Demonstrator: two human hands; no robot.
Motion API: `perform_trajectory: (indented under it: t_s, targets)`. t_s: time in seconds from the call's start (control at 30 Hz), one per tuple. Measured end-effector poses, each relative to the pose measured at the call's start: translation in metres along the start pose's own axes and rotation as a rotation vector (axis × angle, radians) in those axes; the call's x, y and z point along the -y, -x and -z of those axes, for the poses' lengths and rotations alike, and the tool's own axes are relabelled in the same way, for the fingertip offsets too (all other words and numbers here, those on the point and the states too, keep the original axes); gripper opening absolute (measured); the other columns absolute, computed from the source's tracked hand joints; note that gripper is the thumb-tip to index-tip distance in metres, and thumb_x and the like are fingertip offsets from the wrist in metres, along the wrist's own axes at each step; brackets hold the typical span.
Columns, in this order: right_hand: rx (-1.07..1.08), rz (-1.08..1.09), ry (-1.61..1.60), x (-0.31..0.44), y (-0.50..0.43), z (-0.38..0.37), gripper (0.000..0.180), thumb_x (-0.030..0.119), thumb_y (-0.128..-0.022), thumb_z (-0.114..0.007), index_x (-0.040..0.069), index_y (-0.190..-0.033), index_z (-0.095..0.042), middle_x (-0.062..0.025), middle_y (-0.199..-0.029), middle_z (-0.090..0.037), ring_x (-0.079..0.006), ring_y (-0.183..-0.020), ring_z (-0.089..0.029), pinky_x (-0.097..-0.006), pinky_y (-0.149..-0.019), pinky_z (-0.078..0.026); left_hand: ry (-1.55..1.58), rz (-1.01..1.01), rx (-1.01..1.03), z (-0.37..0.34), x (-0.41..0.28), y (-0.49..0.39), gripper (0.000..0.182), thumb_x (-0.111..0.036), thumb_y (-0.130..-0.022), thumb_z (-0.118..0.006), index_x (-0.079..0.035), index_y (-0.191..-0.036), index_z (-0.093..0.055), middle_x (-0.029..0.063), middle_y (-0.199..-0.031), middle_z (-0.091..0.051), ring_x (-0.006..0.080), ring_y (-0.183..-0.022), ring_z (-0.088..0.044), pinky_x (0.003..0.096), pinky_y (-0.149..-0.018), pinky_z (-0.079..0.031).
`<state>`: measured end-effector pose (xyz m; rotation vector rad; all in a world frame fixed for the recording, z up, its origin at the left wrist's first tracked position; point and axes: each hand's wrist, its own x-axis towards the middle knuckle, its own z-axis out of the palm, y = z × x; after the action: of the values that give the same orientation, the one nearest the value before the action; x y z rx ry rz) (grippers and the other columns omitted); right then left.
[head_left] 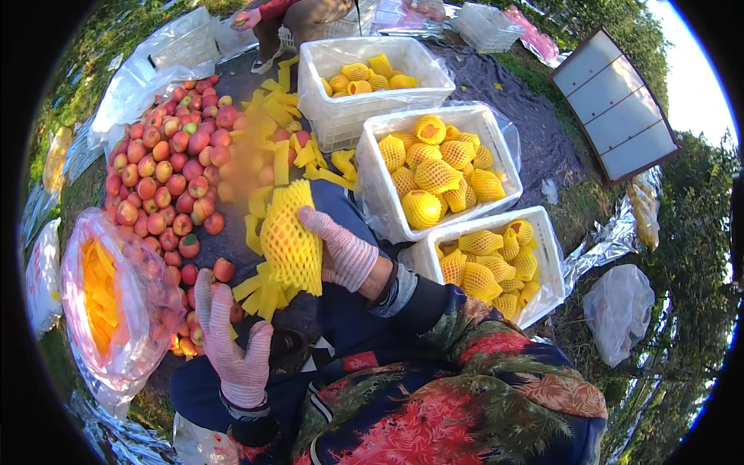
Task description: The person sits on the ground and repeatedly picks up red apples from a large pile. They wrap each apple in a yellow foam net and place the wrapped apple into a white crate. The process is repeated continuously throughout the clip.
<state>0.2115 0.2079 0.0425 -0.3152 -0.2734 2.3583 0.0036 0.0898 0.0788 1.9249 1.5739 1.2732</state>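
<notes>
My right hand [346, 250], in a striped knit glove, grips an apple in a yellow foam net sleeve [290, 238], held upright in front of my legs. Red shows through the mesh. My left hand [235, 343], gloved alike, is raised with fingers apart and holds nothing; it is over the near edge of the apple pile [168, 168]. Loose flat yellow foam nets [264, 290] lie on the dark ground sheet behind and below the sleeved apple. To the right, a lined white crate [372, 218] holds several fruits in yellow foam nets.
A second lined crate [427, 250] of netted fruit stands at the near right, a third [378, 107] farther away. An open plastic bag [139, 325] of yellow-orange foam nets is at the left. Another person [290, 20] sits at the top. A white panelled board [613, 104] stands far right.
</notes>
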Motion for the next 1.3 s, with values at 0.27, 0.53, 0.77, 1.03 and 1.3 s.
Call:
perform_trajectory:
  t_s: [0.27,0.53,0.77,1.03,1.3]
  targets:
    - [-1.171,1.026,0.562,0.255,0.146,0.194,0.046,0.028,-0.089,-0.069,0.003,-0.125,-0.054,-0.0118,-0.118,-0.063,-0.0264,-0.106,-0.064,-0.0437,-0.089,-0.054,0.113,0.534,-0.086,0.023,0.087,0.001,0.041,0.005,-0.091,-0.049,0.006,-0.132,-0.05,0.0138,-0.131,-0.057,0.0212,-0.117,-0.056,0.0302,-0.099,-0.046]
    - [-2.125,0.3,1.515,0.308,0.15,0.256,0.079,0.051,-0.073,-0.069,0.009,-0.137,-0.051,-0.0214,-0.136,-0.054,-0.0376,-0.127,-0.051,-0.0433,-0.108,-0.038,0.082,0.63,-0.13,0.026,0.148,-0.006,0.038,-0.002,-0.092,-0.055,0.002,-0.13,-0.055,0.0095,-0.114,-0.062,0.0134,-0.084,-0.061,0.023,-0.072,-0.05]
    - [-0.452,0.666,1.281,0.204,-0.039,0.079,0.031,0.013,-0.096,-0.058,-0.002,-0.123,-0.058,-0.012,-0.106,-0.067,-0.0155,-0.085,-0.065,-0.0267,-0.079,-0.054,0.477,0.784,-0.471,0.071,0.167,-0.049,0.034,-0.007,-0.094,-0.056,-0.002,-0.127,-0.056,0.0062,-0.1,-0.062,0.0106,-0.07,-0.051,0.0244,-0.059,-0.038]
    - [0.428,-0.729,2.232,-0.028,-0.337,0.14,0.056,0.036,-0.088,-0.055,0.017,-0.141,-0.045,-0.021,-0.125,-0.062,-0.0407,-0.116,-0.058,-0.0455,-0.099,-0.045,0.074,0.744,-0.542,0.109,0.192,-0.046,0.029,-0.006,-0.093,-0.056,0.002,-0.12,-0.062,0.0087,-0.113,-0.063,0.0174,-0.102,-0.06,0.031,-0.094,-0.049]
    - [-0.035,-0.704,2.297,-0.114,-0.37,0.273,0.04,0.037,-0.086,-0.056,0.012,-0.116,-0.065,-0.019,-0.116,-0.066,-0.0388,-0.107,-0.062,-0.0429,-0.094,-0.048,0.304,0.806,-0.578,0.12,0.205,-0.023,0.025,0.001,-0.09,-0.061,0.004,-0.114,-0.064,0.0104,-0.106,-0.067,0.0161,-0.097,-0.064,0.0267,-0.088,-0.051]
